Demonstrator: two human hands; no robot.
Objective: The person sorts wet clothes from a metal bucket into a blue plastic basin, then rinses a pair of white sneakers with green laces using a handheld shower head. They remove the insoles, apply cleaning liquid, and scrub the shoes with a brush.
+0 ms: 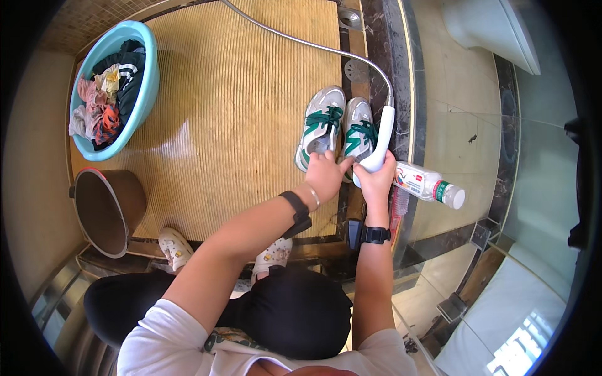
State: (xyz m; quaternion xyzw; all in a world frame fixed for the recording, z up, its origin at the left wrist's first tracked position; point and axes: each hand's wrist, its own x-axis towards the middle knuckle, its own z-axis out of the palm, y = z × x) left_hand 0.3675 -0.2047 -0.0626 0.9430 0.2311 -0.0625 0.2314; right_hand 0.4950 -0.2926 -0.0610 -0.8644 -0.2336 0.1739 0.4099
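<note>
A pair of grey-and-white sneakers with green laces stands side by side, toes pointing away from me: the left sneaker on the ribbed mat, the right sneaker beside it over the drain strip. My left hand is at the heel opening of the left sneaker, fingers bent and thumb stretched towards the right one. Whether it grips the shoe is hidden. In my right hand is a white handheld shower head, held by its head end close to the right sneaker's heel. Its metal hose curves off to the top.
A clear plastic bottle with a white cap lies right of my right hand, above a pink-handled brush. At left stand a blue basin of clothes and a brown bucket. A glass panel is at right.
</note>
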